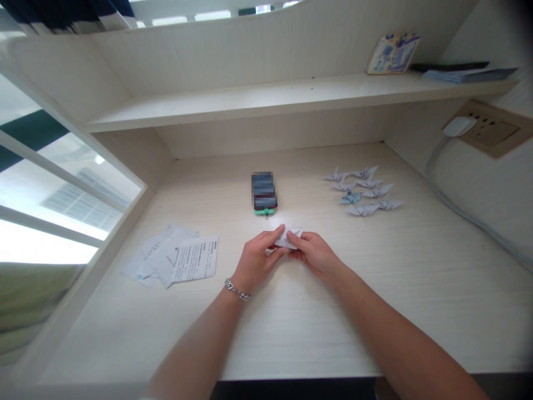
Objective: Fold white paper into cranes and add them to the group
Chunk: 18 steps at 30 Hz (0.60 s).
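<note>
Between my two hands, just above the desk, is a small piece of folded white paper [288,239]. My left hand [261,256], with a silver chain bracelet [237,290] at its wrist, pinches the paper's left side. On the other side my right hand [316,254] grips it, thumb on top and fingers curled beneath. The paper's lower edge is partly hidden by my fingers. To the right lie several folded paper cranes [377,190], mostly white, one of them a blue-patterned crane [350,197]. Loose printed paper sheets [195,259] overlap on the left.
A phone [264,191] with a green lower edge lies beyond my hands. Behind it runs a raised shelf [250,109] with a patterned packet [393,54] and flat booklets [466,74]. A cable [447,194] hangs from the wall socket [491,126] at right.
</note>
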Tool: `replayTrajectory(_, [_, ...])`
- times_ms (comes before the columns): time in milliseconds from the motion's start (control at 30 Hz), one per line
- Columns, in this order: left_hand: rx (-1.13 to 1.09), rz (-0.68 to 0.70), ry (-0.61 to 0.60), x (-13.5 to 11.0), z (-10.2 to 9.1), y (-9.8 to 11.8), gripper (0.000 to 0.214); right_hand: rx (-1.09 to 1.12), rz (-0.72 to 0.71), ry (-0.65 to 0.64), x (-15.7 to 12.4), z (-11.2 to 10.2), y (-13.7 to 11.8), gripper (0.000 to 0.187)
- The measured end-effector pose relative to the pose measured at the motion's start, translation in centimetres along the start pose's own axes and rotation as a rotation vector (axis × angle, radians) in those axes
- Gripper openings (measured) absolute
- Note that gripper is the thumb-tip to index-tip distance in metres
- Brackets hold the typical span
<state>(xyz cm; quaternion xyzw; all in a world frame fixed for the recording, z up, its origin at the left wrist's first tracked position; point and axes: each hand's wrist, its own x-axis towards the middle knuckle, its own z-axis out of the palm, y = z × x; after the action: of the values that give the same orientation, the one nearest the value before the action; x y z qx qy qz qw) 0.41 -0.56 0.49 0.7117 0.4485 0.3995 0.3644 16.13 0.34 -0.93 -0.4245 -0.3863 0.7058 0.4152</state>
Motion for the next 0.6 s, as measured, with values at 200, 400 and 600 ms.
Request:
replayTrajectory(200, [-0.09,-0.107,0.055,-0.08,0.33,-0.24,0.047,-0.028,-0.003,-0.035,-0.03,0.05,-0.05,0.036])
replayTrajectory(400, [-0.11,-0.136,0.071,0.0,0.39,-0.69,0.054,-0.046,-0.025,0.033,0.24,0.19,0.1,0.038])
replayTrajectory(600, [-0.082,-0.126,0.071,0.0,0.35,-0.85,0.059,-0.078,-0.04,0.031,0.13,0.18,0.12,0.037])
